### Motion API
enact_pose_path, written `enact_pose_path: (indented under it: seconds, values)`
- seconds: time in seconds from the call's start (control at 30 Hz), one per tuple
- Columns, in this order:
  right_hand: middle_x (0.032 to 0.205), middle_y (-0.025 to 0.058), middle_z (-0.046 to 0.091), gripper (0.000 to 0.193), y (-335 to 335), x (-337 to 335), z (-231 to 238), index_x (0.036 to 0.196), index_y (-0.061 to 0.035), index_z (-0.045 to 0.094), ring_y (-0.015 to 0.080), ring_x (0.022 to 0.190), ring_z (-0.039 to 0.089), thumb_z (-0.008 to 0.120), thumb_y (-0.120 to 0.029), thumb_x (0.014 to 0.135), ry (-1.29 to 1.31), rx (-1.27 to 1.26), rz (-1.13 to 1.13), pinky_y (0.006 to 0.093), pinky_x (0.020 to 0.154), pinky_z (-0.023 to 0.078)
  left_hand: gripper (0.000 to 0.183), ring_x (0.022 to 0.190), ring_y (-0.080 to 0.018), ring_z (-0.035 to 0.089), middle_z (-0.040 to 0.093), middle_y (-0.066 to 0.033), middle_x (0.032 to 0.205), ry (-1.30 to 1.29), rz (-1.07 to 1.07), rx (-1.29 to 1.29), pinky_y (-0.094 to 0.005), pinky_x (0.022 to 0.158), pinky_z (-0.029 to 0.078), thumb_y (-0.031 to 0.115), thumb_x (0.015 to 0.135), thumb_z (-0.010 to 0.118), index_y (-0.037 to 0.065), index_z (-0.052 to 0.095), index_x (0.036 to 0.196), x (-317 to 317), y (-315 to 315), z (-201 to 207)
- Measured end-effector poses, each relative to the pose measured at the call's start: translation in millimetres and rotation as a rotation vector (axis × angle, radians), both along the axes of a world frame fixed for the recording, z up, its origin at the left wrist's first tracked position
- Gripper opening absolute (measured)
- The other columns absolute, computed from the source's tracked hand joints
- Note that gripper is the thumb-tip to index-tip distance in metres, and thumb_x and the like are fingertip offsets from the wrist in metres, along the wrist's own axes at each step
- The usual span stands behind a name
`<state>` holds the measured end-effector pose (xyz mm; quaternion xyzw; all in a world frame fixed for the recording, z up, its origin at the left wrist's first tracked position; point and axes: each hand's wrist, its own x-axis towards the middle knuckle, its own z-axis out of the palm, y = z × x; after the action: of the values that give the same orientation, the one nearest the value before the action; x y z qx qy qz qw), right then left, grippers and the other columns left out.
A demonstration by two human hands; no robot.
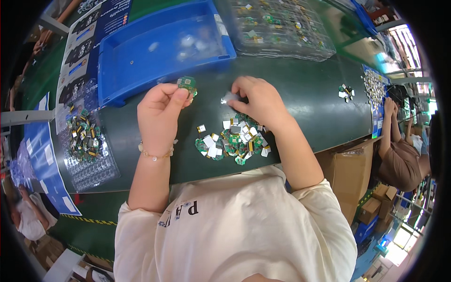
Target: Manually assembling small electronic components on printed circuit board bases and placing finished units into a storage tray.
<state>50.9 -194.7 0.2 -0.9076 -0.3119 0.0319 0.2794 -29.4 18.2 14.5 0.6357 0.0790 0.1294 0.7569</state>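
Note:
My left hand (159, 101) is raised over the green table, pinching a small green circuit board (187, 83) between thumb and fingers. To its right, my right hand (258, 101) has curled fingers closed at the edge of a small whitish, see-through plastic piece (229, 97). How firmly they grip it is hard to see. Just nearer to me than both hands lies a loose pile of green circuit boards (257, 140) mixed with silver and white battery cells (208, 141).
Behind my hands stands a blue bin (155, 87) holding a few translucent pieces. Stacked clear trays (286, 54) of boards sit at the back. On the left, a clear blister tray (96, 174) carries more parts. A small cluster of parts (346, 92) lies right; a co-worker's hands (390, 107) are beyond.

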Motion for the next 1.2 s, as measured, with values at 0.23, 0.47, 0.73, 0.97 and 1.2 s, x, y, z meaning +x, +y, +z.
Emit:
enact_pose_path:
  seconds: [0.23, 0.47, 0.73, 0.97, 1.2]
  values:
    - [0.083, 0.0047, 0.062, 0.022, -1.4, -21.6, 10.5, 0.086, -0.0087, 0.066, 0.0256, 0.08, 0.057, 0.075, -0.02, 0.069, -0.006, 0.146, 0.186, 0.0356, 0.074, 0.046, 0.01, 0.072, -0.0084, 0.059, 0.066, -0.0052, 0.082, 0.053, -0.058, 0.192, -0.0215, 0.068, 0.048, 0.005, 0.086, 0.064, -0.003, 0.065, 0.091, -0.2, 5.6, -1.1]
    - [0.079, 0.0011, 0.058, 0.031, 32.5, -86.5, 8.9, 0.083, -0.0134, 0.067, 0.0226, 0.077, 0.053, 0.078, -0.032, 0.061, -0.154, -0.09, 0.089, 0.0349, 0.069, 0.044, 0.013, 0.075, -0.0238, 0.064, 0.067, -0.0101, 0.085, 0.014, 0.029, 0.92, -0.0304, 0.069, 0.05, 0.008, 0.078, 0.068, 0.003, 0.068, 0.09, -5.3, 24.3, -13.7]
    - [0.079, 0.0005, 0.06, 0.023, 29.3, -96.9, 2.9, 0.084, -0.0145, 0.068, 0.0213, 0.077, 0.056, 0.075, -0.027, 0.066, -0.155, -0.029, 0.091, 0.0349, 0.067, 0.045, 0.02, 0.089, -0.0254, 0.062, 0.065, -0.0109, 0.094, -0.118, 0.087, 1.297, -0.0324, 0.077, 0.049, 0.003, 0.077, 0.066, 0.003, 0.067, 0.098, -25.9, 42.3, -3.5]
    - [0.083, 0.0035, 0.066, 0.024, 10.1, -76.3, 30.4, 0.094, -0.0114, 0.07, 0.0228, 0.072, 0.06, 0.073, -0.016, 0.071, -0.056, 0.27, 0.046, 0.0333, 0.067, 0.046, 0.018, 0.076, -0.0133, 0.065, 0.068, -0.009, 0.087, 0.381, -0.476, 0.263, -0.0227, 0.066, 0.049, 0.012, 0.09, 0.058, -0.001, 0.066, 0.098, -39.7, 24.8, 21.6]
    - [0.084, 0.0009, 0.067, 0.029, 16.3, -52.8, 34.5, 0.093, -0.0124, 0.07, 0.0201, 0.072, 0.059, 0.078, -0.015, 0.065, -0.231, 0.389, 0.084, 0.0304, 0.065, 0.046, 0.027, 0.082, -0.014, 0.066, 0.068, -0.0074, 0.092, 0.386, -0.495, -0.131, -0.0214, 0.069, 0.052, 0.019, 0.093, 0.056, -0.002, 0.062, 0.11, -22.3, -10.5, 13.5]
